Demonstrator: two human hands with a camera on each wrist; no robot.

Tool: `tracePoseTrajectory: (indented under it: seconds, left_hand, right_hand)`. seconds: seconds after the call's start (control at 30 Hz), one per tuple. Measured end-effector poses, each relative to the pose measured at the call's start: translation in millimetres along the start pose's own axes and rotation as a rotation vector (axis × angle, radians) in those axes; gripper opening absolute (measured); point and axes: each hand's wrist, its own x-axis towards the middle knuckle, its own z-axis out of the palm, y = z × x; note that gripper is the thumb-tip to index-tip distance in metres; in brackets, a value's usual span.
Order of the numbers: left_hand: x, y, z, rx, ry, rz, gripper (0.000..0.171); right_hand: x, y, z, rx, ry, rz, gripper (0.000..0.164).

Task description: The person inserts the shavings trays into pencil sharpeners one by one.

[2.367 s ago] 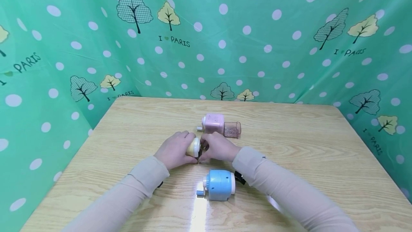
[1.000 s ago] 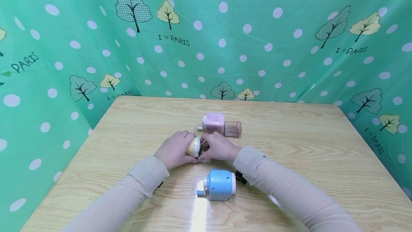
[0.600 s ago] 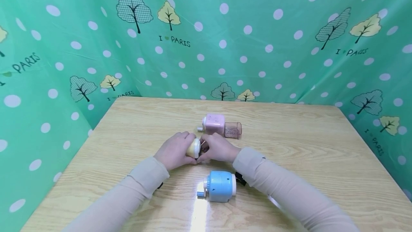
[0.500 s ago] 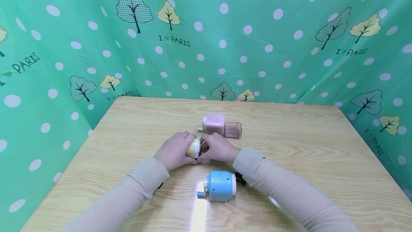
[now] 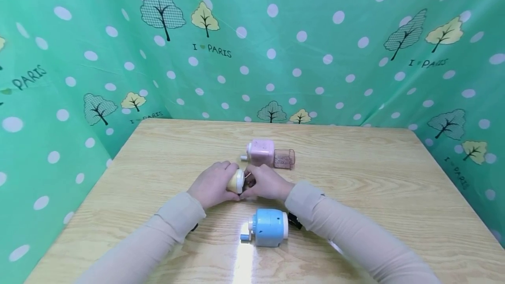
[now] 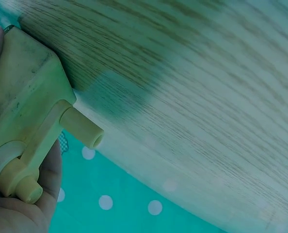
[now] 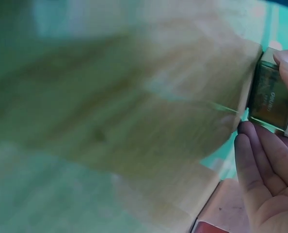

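Note:
In the head view my left hand (image 5: pixel 212 184) grips a yellow crank pencil sharpener (image 5: pixel 233 181) with a white rim, lying on its side. Its crank handle (image 6: pixel 82 127) points away from the palm in the left wrist view. At the sharpener's other end is my right hand (image 5: pixel 270 183). The right wrist view has a dark see-through shavings drawer (image 7: pixel 269 99) between that hand's thumb and fingers, against the white rim. How far the drawer sits inside the body is hidden by the hands.
A pink crank sharpener (image 5: pixel 262 151) lies behind the hands, its clear brownish drawer (image 5: pixel 284 159) sticking out with shavings inside. Nearer lies a blue crank sharpener (image 5: pixel 270 228) beside the right sleeve. All are on the wooden table (image 5: pixel 355 165), before a green dotted curtain (image 5: pixel 221 86).
Compared with 2.4 seconds ago, my right thumb and fingers have shifted slightly left, closer to the yellow sharpener. My left hand keeps its grip; the pink and blue sharpeners have stayed put.

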Motion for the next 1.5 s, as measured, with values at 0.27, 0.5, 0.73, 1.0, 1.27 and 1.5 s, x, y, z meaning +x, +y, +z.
tracePoseTrajectory:
  seconds: [0.27, 0.5, 0.73, 1.0, 1.27, 1.5]
  left_hand:
    - [-4.2, -2.1, 2.5, 0.004, 0.013, 0.007, 0.064]
    - [-5.4, -3.3, 0.2, 0.028, 0.037, 0.051, 0.071]
    - [-5.7, -4.7, -4.0, 0.055, 0.03, 0.078, 0.077]
    - [-3.4, -4.3, -9.5, 0.076, 0.028, 0.093, 0.077]
    - [2.0, 0.0, -20.6, 0.124, 0.014, 0.115, 0.081]
    - [10.5, 2.5, -28.6, 0.187, 0.007, 0.168, 0.083]
  right_hand:
    - [-3.1, 3.7, 4.8, 0.042, 0.002, -0.042, 0.057]
    - [-6.2, 7.3, 5.3, 0.077, -0.003, -0.072, 0.06]
    - [-9.8, 6.8, 4.6, 0.086, -0.003, -0.073, 0.066]
    - [-13.2, 4.0, -2.8, 0.09, -0.015, -0.02, 0.072]
    - [-16.1, 3.6, -14.4, 0.123, 0.038, -0.05, 0.064]
    - [-15.5, 0.0, -27.3, 0.11, 0.103, -0.041, 0.054]
